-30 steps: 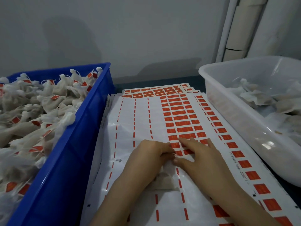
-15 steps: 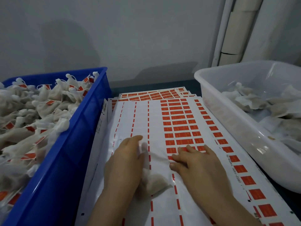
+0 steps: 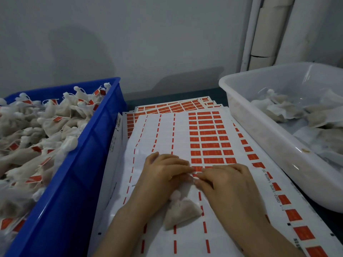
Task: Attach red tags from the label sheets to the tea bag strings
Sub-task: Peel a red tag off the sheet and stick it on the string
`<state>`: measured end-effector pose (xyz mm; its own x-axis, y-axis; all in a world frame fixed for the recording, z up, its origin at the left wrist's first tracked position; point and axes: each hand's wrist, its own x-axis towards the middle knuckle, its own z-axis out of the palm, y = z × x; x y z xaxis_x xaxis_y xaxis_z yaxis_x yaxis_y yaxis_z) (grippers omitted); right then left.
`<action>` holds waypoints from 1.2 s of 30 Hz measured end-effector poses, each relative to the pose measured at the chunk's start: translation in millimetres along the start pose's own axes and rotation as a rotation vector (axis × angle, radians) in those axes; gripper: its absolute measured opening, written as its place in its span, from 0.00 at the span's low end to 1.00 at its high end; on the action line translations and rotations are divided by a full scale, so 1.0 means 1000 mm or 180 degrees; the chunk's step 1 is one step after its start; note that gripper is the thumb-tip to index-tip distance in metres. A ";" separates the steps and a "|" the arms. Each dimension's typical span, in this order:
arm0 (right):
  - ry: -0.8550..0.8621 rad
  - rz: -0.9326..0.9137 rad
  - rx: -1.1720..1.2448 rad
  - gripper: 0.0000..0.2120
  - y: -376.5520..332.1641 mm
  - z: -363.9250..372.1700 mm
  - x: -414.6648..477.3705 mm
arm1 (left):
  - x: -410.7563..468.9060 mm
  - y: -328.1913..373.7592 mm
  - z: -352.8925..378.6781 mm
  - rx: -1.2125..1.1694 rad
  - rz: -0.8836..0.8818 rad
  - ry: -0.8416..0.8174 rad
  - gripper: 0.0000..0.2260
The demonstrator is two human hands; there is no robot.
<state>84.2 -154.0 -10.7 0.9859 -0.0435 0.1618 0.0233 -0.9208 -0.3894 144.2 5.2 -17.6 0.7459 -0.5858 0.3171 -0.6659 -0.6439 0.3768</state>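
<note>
Since the blue crate (image 3: 74, 182), far left of the grip, is heaped with bags already wearing red tags (image 3: 59, 118), the job looks well under way. The left hand (image 3: 163, 173) lies knuckles-up, fingers bent down to where both hands meet. Whether it pinches the string I cannot tell, as the string is too fine to see. Just behind that meeting point, toward the person, the tea bag (image 3: 181, 212) lies on the label sheet (image 3: 163, 130). It is a small, pale, soft pouch, gathered at the neck, with the neck aimed at the fingertips. The right hand (image 3: 228, 184) mirrors the left, its fingers curled at the lowest full row of tags, and what it grasps is likewise hidden. To do this step well, I would lay the string across the tag's middle and fold squarely, so the sticky halves match with no skew. Beyond the grip, unpeeled tags fill three columns. Well to the right, the white tub (image 3: 269, 145) holds untagged bags.
</note>
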 end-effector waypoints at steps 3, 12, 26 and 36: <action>-0.0103 0.0171 -0.0022 0.30 0.003 0.005 0.000 | 0.002 0.002 0.001 -0.0017 0.0220 0.0236 0.13; 0.0007 0.0229 -0.0210 0.33 0.004 0.000 0.000 | 0.001 0.006 -0.004 0.0026 0.0394 0.0518 0.07; 0.0109 0.0477 0.0422 0.29 0.013 0.013 0.011 | 0.000 0.024 -0.009 0.0724 0.0437 -0.0094 0.13; -0.0081 0.0287 0.0329 0.44 0.014 0.016 0.014 | 0.014 0.022 -0.006 0.0614 -0.0285 -0.0318 0.17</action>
<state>101.2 -161.6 -28.5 0.9886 -0.1133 0.0994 -0.0500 -0.8687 -0.4928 140.2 -14.7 0.6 0.8031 -0.5618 0.1986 -0.5952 -0.7719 0.2233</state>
